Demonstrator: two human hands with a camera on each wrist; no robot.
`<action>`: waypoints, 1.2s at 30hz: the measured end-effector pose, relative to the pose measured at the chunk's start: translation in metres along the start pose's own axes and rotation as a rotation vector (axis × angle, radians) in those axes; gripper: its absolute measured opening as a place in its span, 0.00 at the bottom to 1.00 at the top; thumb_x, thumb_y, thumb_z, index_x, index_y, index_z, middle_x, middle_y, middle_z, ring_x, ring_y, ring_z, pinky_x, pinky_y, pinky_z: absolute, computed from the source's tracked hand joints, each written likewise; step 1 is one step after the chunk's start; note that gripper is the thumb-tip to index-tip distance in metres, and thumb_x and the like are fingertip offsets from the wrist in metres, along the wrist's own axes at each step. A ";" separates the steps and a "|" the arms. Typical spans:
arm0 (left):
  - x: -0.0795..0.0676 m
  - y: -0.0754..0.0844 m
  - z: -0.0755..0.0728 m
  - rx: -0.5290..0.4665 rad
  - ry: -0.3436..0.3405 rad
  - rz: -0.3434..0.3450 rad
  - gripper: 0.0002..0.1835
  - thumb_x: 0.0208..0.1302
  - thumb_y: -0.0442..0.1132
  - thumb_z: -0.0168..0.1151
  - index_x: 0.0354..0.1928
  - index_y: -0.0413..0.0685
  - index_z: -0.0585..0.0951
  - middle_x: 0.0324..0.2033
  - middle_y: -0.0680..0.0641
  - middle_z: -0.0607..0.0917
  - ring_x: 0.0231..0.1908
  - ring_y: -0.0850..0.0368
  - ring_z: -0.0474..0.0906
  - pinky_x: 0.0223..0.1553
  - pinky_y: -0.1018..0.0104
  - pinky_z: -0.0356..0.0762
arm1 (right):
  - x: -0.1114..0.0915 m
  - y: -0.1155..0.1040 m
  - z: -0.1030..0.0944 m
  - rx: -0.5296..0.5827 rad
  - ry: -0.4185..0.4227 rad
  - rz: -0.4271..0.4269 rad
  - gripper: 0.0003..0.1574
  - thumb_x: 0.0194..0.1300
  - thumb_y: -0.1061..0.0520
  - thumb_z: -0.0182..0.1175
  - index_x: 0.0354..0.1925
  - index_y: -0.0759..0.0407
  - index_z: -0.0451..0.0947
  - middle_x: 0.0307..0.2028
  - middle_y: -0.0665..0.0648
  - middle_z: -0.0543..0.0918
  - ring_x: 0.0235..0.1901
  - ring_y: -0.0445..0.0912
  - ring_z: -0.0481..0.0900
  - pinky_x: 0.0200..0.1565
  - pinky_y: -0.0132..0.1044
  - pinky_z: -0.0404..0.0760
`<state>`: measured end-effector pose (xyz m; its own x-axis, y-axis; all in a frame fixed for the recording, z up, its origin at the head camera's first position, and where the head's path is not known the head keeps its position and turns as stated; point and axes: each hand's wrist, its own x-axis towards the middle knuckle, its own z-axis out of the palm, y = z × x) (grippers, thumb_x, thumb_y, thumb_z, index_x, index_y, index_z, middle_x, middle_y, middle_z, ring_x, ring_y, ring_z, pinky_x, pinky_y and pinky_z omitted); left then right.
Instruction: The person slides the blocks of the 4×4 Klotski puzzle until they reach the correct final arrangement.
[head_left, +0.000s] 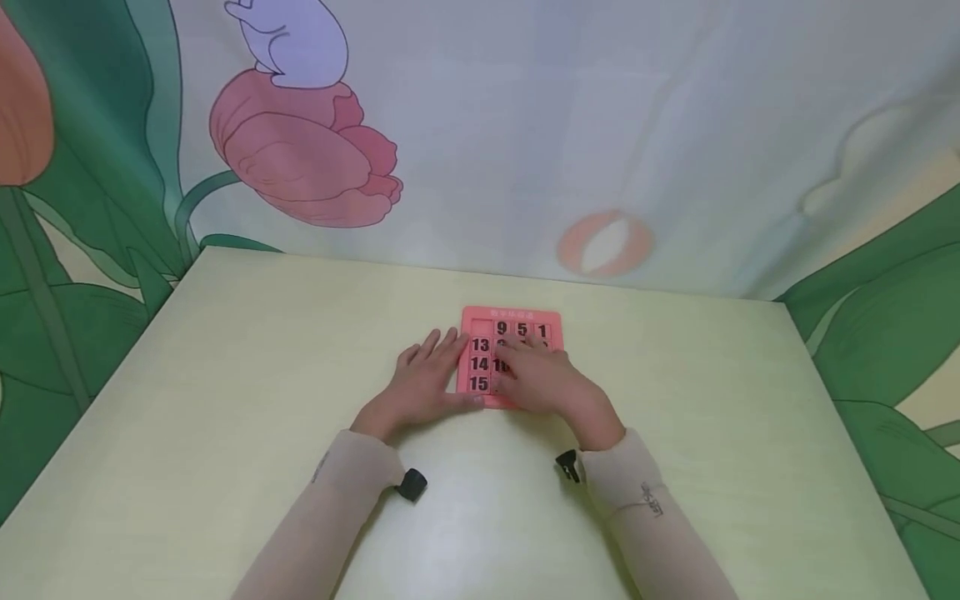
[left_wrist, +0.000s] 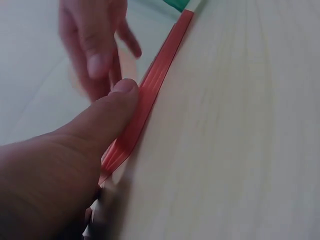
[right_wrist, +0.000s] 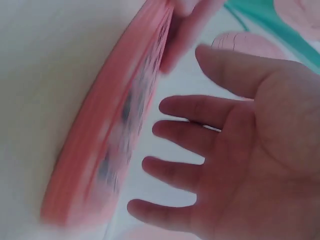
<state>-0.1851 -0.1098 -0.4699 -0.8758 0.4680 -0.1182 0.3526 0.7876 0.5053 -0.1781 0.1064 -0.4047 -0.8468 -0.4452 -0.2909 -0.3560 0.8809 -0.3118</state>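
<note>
A pink sliding number puzzle [head_left: 512, 314] lies flat on the table, black numbers on its tiles and a vacant slot at its upper left. My left hand [head_left: 427, 379] rests against its left side, fingers spread, with the thumb along the near edge; in the left wrist view that thumb [left_wrist: 112, 107] touches the red rim. Over the puzzle's right half, my right hand [head_left: 547, 379] covers several tiles. The right wrist view has its fingers [right_wrist: 192, 135] extended and apart, holding nothing; whether a fingertip touches a tile is unclear.
The pale table [head_left: 262, 375] surrounds the puzzle on all sides. Behind it hangs a curtain [head_left: 480, 150] printed with flowers and leaves. Black straps [head_left: 411, 485] show at both sleeve cuffs.
</note>
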 end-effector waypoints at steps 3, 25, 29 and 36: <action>-0.001 -0.001 0.001 0.003 0.018 0.007 0.57 0.61 0.76 0.55 0.82 0.53 0.47 0.80 0.47 0.45 0.78 0.46 0.32 0.73 0.42 0.36 | 0.010 -0.015 0.001 -0.033 -0.026 -0.045 0.32 0.77 0.49 0.50 0.75 0.56 0.66 0.77 0.59 0.58 0.76 0.63 0.47 0.67 0.71 0.53; -0.004 0.001 0.000 0.003 0.002 -0.016 0.55 0.63 0.71 0.59 0.82 0.55 0.47 0.80 0.49 0.45 0.78 0.46 0.31 0.73 0.43 0.33 | 0.034 -0.022 0.008 -0.058 0.002 0.043 0.37 0.79 0.43 0.47 0.78 0.54 0.57 0.79 0.57 0.51 0.77 0.62 0.42 0.69 0.69 0.49; -0.004 0.001 0.000 0.012 0.006 -0.017 0.55 0.63 0.72 0.57 0.82 0.54 0.47 0.80 0.49 0.45 0.78 0.47 0.31 0.73 0.43 0.33 | 0.024 -0.025 0.006 -0.075 -0.026 0.001 0.36 0.78 0.46 0.51 0.78 0.53 0.59 0.79 0.57 0.51 0.77 0.63 0.42 0.67 0.70 0.51; -0.004 0.000 0.002 0.013 0.016 -0.007 0.57 0.62 0.72 0.60 0.81 0.51 0.47 0.80 0.47 0.46 0.78 0.46 0.33 0.74 0.43 0.34 | -0.002 -0.038 0.004 -0.072 -0.123 -0.046 0.30 0.80 0.54 0.48 0.75 0.53 0.64 0.77 0.55 0.57 0.77 0.62 0.44 0.68 0.69 0.53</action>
<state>-0.1808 -0.1109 -0.4705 -0.8833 0.4563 -0.1079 0.3510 0.7960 0.4931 -0.1614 0.0731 -0.3959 -0.7757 -0.4980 -0.3877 -0.4249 0.8663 -0.2627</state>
